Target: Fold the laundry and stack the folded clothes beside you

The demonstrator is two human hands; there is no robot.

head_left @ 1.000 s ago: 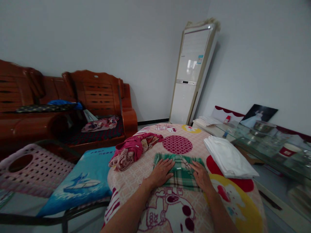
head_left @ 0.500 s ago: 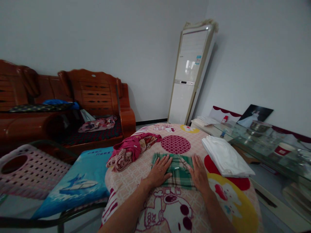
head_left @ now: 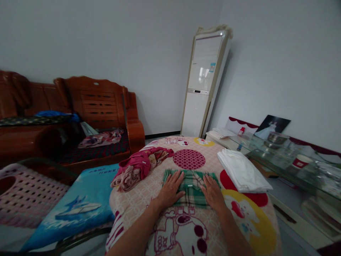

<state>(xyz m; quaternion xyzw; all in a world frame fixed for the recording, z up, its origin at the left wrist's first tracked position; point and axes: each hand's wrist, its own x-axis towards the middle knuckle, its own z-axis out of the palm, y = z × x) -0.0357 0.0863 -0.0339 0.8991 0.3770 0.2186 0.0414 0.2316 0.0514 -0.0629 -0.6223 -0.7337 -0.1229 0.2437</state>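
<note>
A green plaid shirt, folded into a flat rectangle, lies in front of me on the patterned table cover. My left hand rests palm down on its left part, fingers stretched out. On its right part my right hand lies flat too, fingers extended. A small white label shows on the shirt between the hands. To the left of it is a crumpled magenta and floral garment. A folded white cloth lies at the table's right edge.
A wooden sofa stands at the back left. Nearer on the left is a woven chair with a blue cushion. A glass-topped cabinet with a paper cup borders the right side. Behind stands a tall air conditioner.
My right hand has shifted slightly inward over the plaid shirt. The left hand stays on its left part. The whole view has turned a little to the right.
</note>
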